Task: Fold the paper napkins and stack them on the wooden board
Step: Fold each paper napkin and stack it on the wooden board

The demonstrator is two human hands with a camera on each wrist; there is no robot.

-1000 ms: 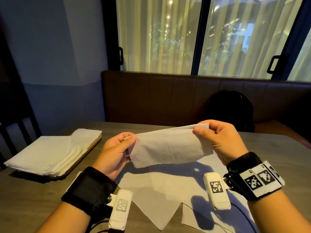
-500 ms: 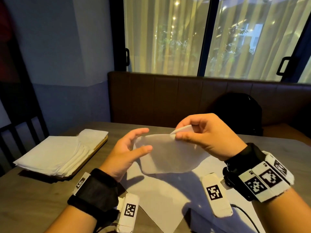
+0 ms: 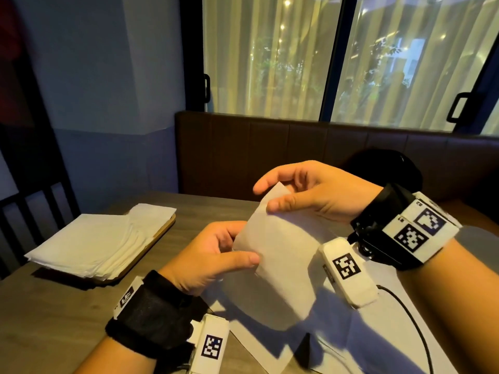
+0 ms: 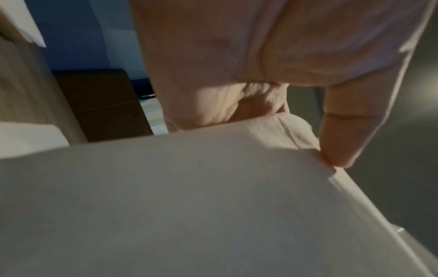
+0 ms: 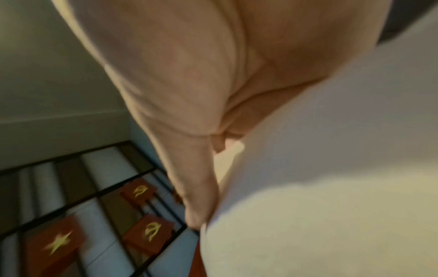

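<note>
At the centre of the head view both hands hold one white paper napkin (image 3: 280, 255) up above the table (image 3: 54, 314). The left hand (image 3: 208, 255) pinches its lower left edge between thumb and curled fingers, while the right hand (image 3: 310, 193), higher and to the right, pinches the top corner — the sheet hangs tilted between them. At the left of the frame a stack of folded napkins (image 3: 89, 244) lies on the wooden board (image 3: 159, 236). More unfolded white sheets (image 3: 359, 336) lie flat on the table under the hands, in the lower middle of the frame.
</note>
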